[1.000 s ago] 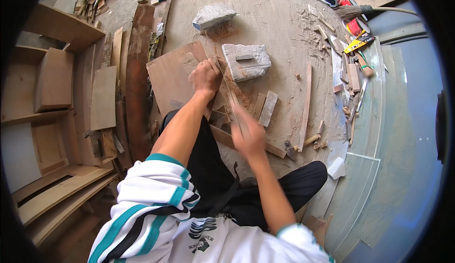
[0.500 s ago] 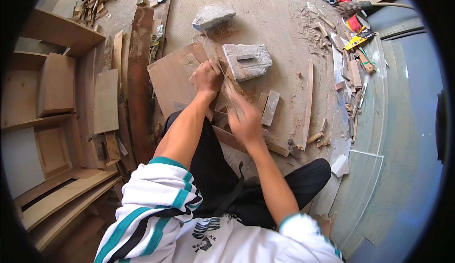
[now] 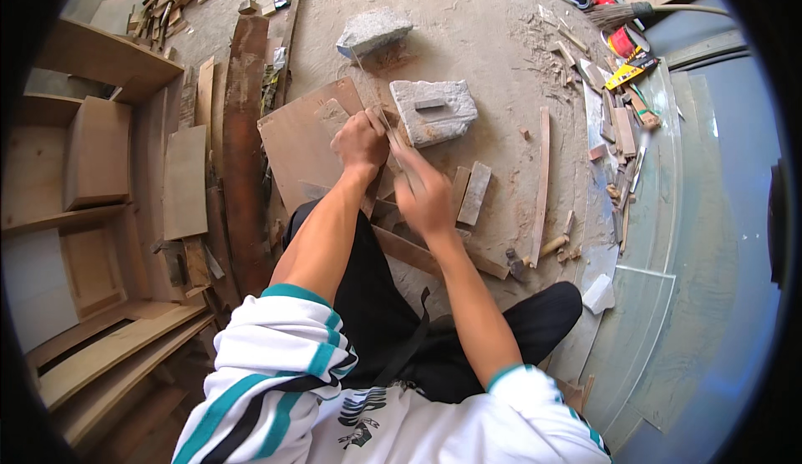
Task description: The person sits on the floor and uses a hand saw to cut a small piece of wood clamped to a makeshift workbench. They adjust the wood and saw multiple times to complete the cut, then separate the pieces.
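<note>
Seemingly for steadiness, the left hand (image 3: 361,141) curls closed left of the stone block (image 3: 447,124), at the edge of the wooden board (image 3: 292,142); whether it pinches anything, I cannot tell. On the block's near side, the right hand (image 3: 424,202) grips a slim tool (image 3: 393,141) slanting past its left.

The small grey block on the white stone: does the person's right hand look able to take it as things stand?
Probably yes: the grey block lies uncovered on the white stone, ahead of the right hand, though that hand seems occupied.
</note>
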The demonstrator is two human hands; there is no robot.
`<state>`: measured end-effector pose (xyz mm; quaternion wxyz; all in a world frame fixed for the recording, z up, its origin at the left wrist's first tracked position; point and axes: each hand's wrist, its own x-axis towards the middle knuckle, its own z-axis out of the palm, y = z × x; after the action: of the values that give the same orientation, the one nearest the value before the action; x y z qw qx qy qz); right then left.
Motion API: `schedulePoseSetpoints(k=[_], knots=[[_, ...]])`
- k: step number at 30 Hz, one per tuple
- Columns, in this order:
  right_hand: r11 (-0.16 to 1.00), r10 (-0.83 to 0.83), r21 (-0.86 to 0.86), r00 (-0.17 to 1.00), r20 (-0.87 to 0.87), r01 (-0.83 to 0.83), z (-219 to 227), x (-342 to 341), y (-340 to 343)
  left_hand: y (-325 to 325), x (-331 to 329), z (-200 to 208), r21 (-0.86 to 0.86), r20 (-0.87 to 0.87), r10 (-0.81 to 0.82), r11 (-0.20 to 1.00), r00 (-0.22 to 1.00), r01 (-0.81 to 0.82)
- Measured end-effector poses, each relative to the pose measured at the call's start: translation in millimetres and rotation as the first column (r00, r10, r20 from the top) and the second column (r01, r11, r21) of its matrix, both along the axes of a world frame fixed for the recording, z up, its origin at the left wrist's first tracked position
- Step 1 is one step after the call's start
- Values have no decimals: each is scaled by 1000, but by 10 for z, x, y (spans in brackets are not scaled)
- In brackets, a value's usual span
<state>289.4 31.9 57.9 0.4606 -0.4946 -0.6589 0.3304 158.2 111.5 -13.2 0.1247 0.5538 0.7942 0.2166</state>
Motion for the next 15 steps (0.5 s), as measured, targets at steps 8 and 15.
schedulePoseSetpoints(k=[8,15], knots=[[975,-12,-219,994,104,35,670,804,-2097,-11,-128,25,70,-31,99,993,995,-97],[991,-26,-134,1000,-18,23,30,13,113,60,67,102,50,37,25,998,999,-27]])
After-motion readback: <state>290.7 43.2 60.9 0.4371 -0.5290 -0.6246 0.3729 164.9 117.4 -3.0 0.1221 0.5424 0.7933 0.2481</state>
